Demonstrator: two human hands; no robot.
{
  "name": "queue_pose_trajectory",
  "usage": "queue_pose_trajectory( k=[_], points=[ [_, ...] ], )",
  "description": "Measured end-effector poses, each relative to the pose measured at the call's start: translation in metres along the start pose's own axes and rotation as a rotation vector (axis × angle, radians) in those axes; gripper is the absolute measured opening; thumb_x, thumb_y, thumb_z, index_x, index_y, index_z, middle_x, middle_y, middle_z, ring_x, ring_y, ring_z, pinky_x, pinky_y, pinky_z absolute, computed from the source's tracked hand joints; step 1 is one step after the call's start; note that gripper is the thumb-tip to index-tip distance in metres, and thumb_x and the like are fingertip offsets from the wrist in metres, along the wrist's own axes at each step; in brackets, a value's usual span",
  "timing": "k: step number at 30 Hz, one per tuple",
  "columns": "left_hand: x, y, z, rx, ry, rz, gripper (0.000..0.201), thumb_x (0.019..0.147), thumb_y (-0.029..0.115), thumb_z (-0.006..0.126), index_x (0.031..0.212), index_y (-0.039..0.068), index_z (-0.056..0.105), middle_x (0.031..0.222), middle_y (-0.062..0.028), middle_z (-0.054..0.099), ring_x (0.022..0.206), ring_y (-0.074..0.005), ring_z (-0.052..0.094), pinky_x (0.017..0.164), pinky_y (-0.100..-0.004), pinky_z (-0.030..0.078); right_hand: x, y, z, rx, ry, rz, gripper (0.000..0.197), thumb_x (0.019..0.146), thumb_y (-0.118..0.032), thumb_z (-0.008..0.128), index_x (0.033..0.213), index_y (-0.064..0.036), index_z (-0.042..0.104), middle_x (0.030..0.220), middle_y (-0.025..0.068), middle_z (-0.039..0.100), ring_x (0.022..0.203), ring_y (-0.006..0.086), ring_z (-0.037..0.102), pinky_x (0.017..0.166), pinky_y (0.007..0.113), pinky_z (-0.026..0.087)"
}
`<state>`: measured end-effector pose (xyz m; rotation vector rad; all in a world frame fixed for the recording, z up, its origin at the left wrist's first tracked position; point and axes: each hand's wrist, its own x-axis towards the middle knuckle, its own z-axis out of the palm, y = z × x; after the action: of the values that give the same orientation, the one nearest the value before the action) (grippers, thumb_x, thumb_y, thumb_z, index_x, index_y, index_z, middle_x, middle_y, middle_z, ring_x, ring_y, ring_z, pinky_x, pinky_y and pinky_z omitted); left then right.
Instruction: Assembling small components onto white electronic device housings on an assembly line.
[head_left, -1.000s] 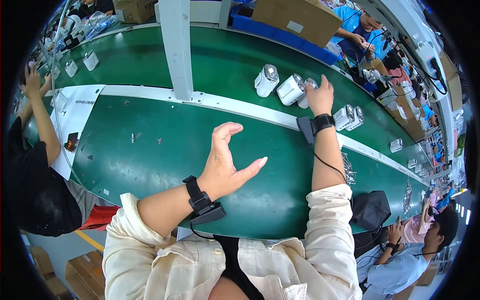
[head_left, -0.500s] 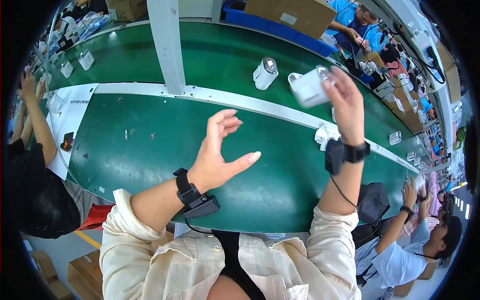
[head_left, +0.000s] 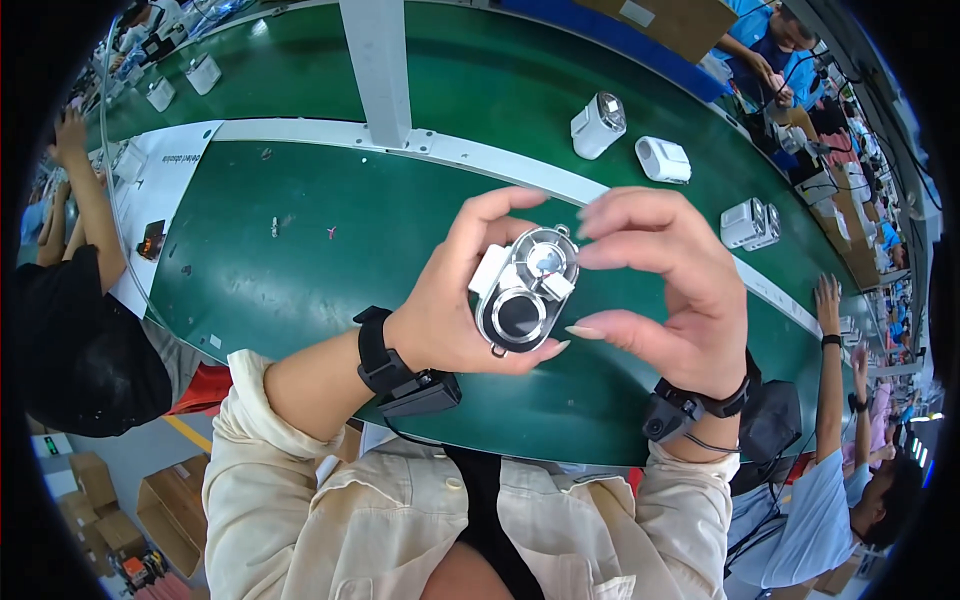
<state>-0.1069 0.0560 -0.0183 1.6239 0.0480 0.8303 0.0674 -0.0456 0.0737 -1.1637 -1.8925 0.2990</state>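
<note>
Above the green work surface, my left hand [head_left: 445, 295] is wrapped round a white oval device housing [head_left: 527, 292]. Its end faces up, with a silver-rimmed dark round window and a second round silver part beside it. A small white block sits between these two rounds. My right hand [head_left: 680, 290] is just to the right of the housing, fingers and thumb spread apart and curved toward its edge. Nothing shows between those fingers; the fingertips are close to the rim, and contact is hard to make out. Each wrist wears a black strap with a small box.
Beyond a white rail, similar white housings [head_left: 598, 126] stand or lie on a green belt. A metal post [head_left: 376, 70] rises from the rail. A printed white sheet [head_left: 165, 165] lies at the left. Small bits [head_left: 332, 233] dot the surface. Co-workers sit on both sides.
The white housing came from the far right to the middle and passed from my right hand into my left. My right hand let go and now hovers beside it. The view shifted slightly.
</note>
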Motion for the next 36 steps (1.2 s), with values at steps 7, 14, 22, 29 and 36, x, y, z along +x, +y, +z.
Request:
queue_pose_trajectory(
  k=[7, 14, 22, 29, 36],
  points=[
    [0.002, -0.008, 0.005, 0.149, 0.030, 0.158, 0.090, 0.059, 0.015, 0.089, 0.128, 0.004, 0.034, 0.107, -0.0123, 0.059, 0.093, -0.0193, 0.064, 0.080, -0.0307, 0.051, 0.001, 0.001, -0.002, -0.167, -0.030, -0.104, 0.025, 0.065, -0.006, 0.079, 0.088, -0.0048, 0.070, 0.091, 0.0075, 0.063, 0.079, 0.0227, 0.056, 0.066, 0.032, 0.046],
    [-0.006, -0.017, 0.007, 0.337, 0.022, 0.154, 0.090, 0.061, 0.011, 0.089, 0.128, 0.003, 0.029, 0.115, -0.0153, 0.053, 0.100, -0.0195, 0.059, 0.085, -0.0324, 0.049, -0.007, 0.008, 0.003, 0.104, -0.056, 0.207, 0.013, 0.073, -0.004, 0.076, 0.083, -0.0005, 0.068, 0.081, 0.0065, 0.062, 0.075, 0.0189, 0.056, 0.067, 0.029, 0.044],
    [-0.009, -0.019, 0.011, 0.442, 0.005, 0.122, 0.088, 0.061, 0.010, 0.089, 0.125, 0.004, 0.029, 0.113, -0.0170, 0.053, 0.095, -0.0202, 0.061, 0.081, -0.0319, 0.051, -0.006, 0.008, -0.008, 0.146, -0.170, 0.390, 0.009, 0.078, 0.001, 0.072, 0.084, 0.0017, 0.067, 0.080, 0.0076, 0.063, 0.073, 0.0160, 0.058, 0.066, 0.027, 0.045],
    [-0.010, -0.024, 0.011, 0.433, 0.086, 0.086, 0.089, 0.060, 0.009, 0.088, 0.125, 0.004, 0.028, 0.112, -0.0168, 0.053, 0.095, -0.0200, 0.060, 0.080, -0.0318, 0.050, -0.009, 0.011, 0.006, -0.076, -0.040, 0.217, 0.013, 0.074, 0.001, 0.072, 0.087, 0.0013, 0.067, 0.080, 0.0088, 0.062, 0.071, 0.0191, 0.057, 0.061, 0.028, 0.044],
    [-0.007, -0.022, 0.012, 0.407, 0.197, 0.184, 0.082, 0.063, 0.006, 0.085, 0.122, 0.006, 0.027, 0.111, -0.0172, 0.052, 0.093, -0.0184, 0.058, 0.080, -0.0305, 0.049, -0.009, -0.005, 0.032, -0.493, 0.166, -0.055, 0.022, 0.067, 0.003, 0.073, 0.088, 0.0017, 0.068, 0.078, 0.0102, 0.060, 0.068, 0.0245, 0.055, 0.056, 0.033, 0.042]
  ],
)
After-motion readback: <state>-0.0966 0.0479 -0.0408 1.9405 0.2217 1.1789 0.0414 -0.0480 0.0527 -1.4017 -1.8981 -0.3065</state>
